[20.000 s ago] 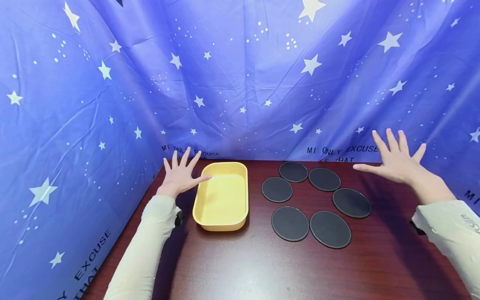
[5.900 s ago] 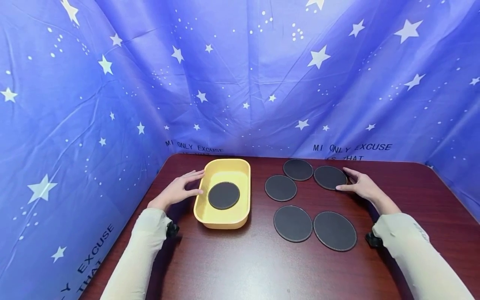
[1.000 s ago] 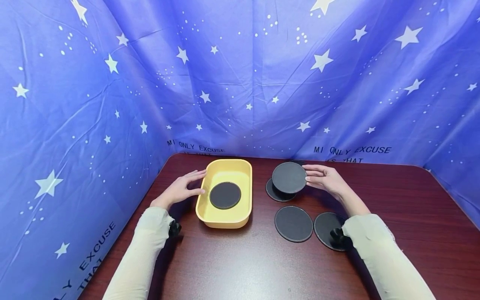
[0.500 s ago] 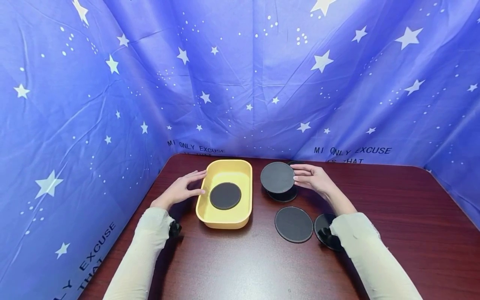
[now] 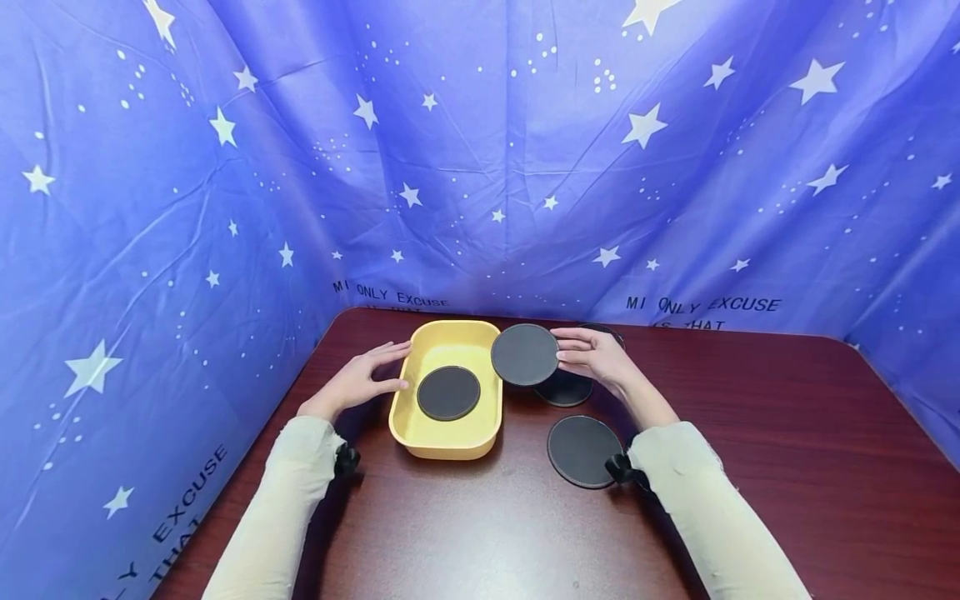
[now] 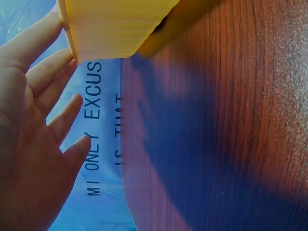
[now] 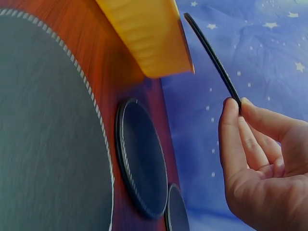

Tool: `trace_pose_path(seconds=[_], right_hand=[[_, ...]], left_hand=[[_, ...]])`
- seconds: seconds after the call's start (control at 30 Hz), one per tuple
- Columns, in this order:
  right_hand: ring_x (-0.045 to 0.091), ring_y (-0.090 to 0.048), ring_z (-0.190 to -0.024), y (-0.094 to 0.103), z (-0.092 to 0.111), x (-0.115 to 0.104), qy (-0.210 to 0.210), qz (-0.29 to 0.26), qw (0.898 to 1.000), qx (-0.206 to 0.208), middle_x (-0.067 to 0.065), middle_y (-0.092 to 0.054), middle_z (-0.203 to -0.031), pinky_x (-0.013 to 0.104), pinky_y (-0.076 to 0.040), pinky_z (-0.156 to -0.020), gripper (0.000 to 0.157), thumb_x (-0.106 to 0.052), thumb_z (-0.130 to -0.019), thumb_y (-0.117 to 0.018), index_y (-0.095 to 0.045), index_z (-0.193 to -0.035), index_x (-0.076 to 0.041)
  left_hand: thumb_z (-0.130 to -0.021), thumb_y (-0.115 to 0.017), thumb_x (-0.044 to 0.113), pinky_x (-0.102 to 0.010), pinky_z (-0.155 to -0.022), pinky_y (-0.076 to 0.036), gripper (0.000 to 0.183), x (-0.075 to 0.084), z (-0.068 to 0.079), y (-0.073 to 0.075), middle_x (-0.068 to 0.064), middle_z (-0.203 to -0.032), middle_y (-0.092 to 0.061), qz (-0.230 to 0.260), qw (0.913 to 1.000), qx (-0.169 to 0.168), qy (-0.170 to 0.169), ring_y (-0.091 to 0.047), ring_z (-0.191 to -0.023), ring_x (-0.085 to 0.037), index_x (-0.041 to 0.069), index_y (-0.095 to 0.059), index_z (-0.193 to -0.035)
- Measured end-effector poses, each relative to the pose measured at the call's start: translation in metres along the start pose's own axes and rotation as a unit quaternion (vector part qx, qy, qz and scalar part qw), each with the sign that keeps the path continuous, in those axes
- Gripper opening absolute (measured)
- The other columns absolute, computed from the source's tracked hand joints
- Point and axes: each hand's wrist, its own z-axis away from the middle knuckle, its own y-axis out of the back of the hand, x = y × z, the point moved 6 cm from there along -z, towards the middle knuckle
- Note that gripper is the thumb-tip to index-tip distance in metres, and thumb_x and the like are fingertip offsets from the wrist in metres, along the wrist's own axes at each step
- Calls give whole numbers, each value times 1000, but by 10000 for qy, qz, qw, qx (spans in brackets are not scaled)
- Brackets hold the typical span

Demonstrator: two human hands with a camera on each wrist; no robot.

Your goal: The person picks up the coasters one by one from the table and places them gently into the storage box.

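In the head view my right hand (image 5: 597,360) pinches a round black coaster (image 5: 524,355) by its right edge, in the air by the right rim of a yellow tub (image 5: 401,433). The right wrist view shows this held coaster (image 7: 211,53) edge-on between thumb and fingertips. A second coaster (image 5: 448,392) lies inside the tub. My left hand (image 5: 351,385) rests its fingertips on the tub's left rim, fingers mostly straight. In the left wrist view the left hand (image 6: 43,130) touches the rim of the tub (image 6: 110,29) with some fingertips, while others stand apart from it.
On the dark red wooden table (image 5: 465,533), a coaster (image 5: 566,388) lies partly under the held one, and another coaster (image 5: 581,450) lies nearer. A coaster (image 5: 611,333) at the back is mostly hidden by my right hand. A blue starry curtain (image 5: 510,167) borders the table.
My right hand, having picked up the far-right coaster, has carried it leftward from above the back coasters to the tub's right rim. The left hand has stayed on the left rim.
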Motion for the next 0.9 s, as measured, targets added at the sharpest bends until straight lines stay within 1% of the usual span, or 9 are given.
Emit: trace_pose_path(seconds=[0.13, 0.3, 0.4, 0.57, 0.73, 0.8, 0.9], right_hand=[[1, -70, -89, -16, -7, -1, -31, -38, 9999, -95, -10, -73, -97, 21, -60, -82, 58, 10, -94, -56, -35, -148, 12], [2, -70, -89, -34, -16, -5, -48, 164, 9998, -71, -7, -73, -100, 22, -61, -81, 56, 9, -93, -59, -40, -146, 11], [3, -71, -87, -45, -22, -5, -96, 289, 9995, -8, -1, -73, -104, 23, -61, -80, 54, 10, -92, -60, -44, -144, 10], [4, -70, -84, -66, -31, -4, -190, 480, 9987, -40, 13, -72, -114, 27, -62, -81, 51, 10, -91, -61, -49, -141, 9], [5, -69, -78, -88, -39, -3, -246, 686, 9973, -83, 14, -72, -110, 29, -63, -79, 50, 12, -89, -62, -52, -138, 10], [5, -68, -76, -95, -41, -3, -254, 815, 9963, -103, 18, -72, -110, 30, -63, -79, 49, 12, -88, -63, -53, -137, 9], [6, -68, -76, -105, -44, -4, -265, 1155, 9929, -113, 27, -69, -117, 35, -63, -83, 47, 12, -89, -63, -55, -135, 9]], left_hand=[[-87, -76, 28, -56, -123, -24, 67, -2, 1, 1, -14, -155, -45, -30, 10000, 12, 5, -31, -148, -44, 6, -51, -145], [-87, -77, 28, -56, -123, -24, 67, -1, 0, 1, -13, -154, -46, 5, 10000, 8, -5, -32, -148, -43, 6, -51, -145], [-86, -77, 27, -56, -123, -25, 67, 0, -1, 0, -13, -154, -47, 37, 10000, 9, -25, -32, -148, -44, 6, -52, -145], [-87, -76, 27, -56, -123, -25, 67, 0, -2, 0, -14, -154, -47, 24, 10000, 16, -45, -32, -147, -44, 5, -51, -145], [-87, -76, 27, -55, -123, -24, 67, 0, -1, 1, -14, -155, -46, 12, 10000, -3, -59, -32, -148, -44, 5, -51, -145], [-88, -75, 28, -55, -123, -24, 67, -1, -1, 1, -14, -155, -46, -9, 10000, 5, -56, -31, -148, -44, 5, -51, -145], [-89, -75, 30, -55, -123, -25, 67, -3, -2, 0, -13, -155, -45, -65, 10000, 20, -71, -31, -148, -44, 5, -50, -146]])
